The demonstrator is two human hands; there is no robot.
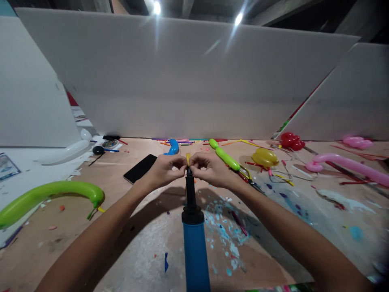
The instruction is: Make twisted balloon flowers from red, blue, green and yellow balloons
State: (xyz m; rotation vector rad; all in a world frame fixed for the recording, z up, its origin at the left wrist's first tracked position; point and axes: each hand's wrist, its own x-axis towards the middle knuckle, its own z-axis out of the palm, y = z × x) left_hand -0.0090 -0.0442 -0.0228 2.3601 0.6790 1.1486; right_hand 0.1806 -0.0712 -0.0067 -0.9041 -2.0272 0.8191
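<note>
A blue hand pump (pixel 194 243) with a black nozzle (pixel 190 190) points away from me over the wooden table (pixel 146 251). At its tip, my left hand (pixel 165 170) and my right hand (pixel 209 168) both pinch the neck of a yellow uninflated balloon (pixel 188 157). Their fingers are closed, meeting at the nozzle tip. A black phone (pixel 140 168) lies just left of my left hand. A short green balloon (pixel 226 157) lies just right of my right hand.
A long green balloon (pixel 45 196) lies at the left, a blue one (pixel 174 147) behind my hands, yellow (pixel 265 157), red (pixel 291 140) and pink (pixel 349 164) ones at the right. Scissors (pixel 249 180), loose balloon strips and paint stains dot the table. White boards (pixel 188 81) wall the back.
</note>
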